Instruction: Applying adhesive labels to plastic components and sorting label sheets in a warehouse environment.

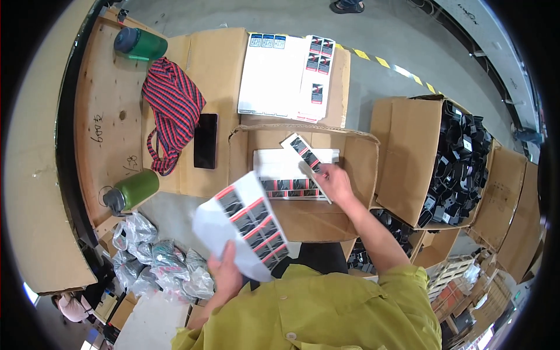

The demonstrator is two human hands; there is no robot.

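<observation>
My left hand point(226, 270) grips the lower edge of a white label sheet point(248, 219), which is tilted and slightly curled. Rows of dark labels with red bands cover its right part. Over the open cardboard box point(332, 221), my right hand point(335, 182) is closed at the lower end of a narrow strip of similar labels point(301, 149). A thin, pale edge runs below those fingers; its kind cannot be made out. Inside the box lie more label sheets point(286, 169), partly hidden by the strip and hand.
Behind the box, printed sheets point(271, 76) lie on cardboard. Left of it are a black phone point(205, 141), a striped cloth bag point(172, 93), a teal bottle point(143, 45) and a green bottle point(137, 188). A carton of black parts point(458, 169) stands right; plastic-bagged items point(160, 265) sit lower left.
</observation>
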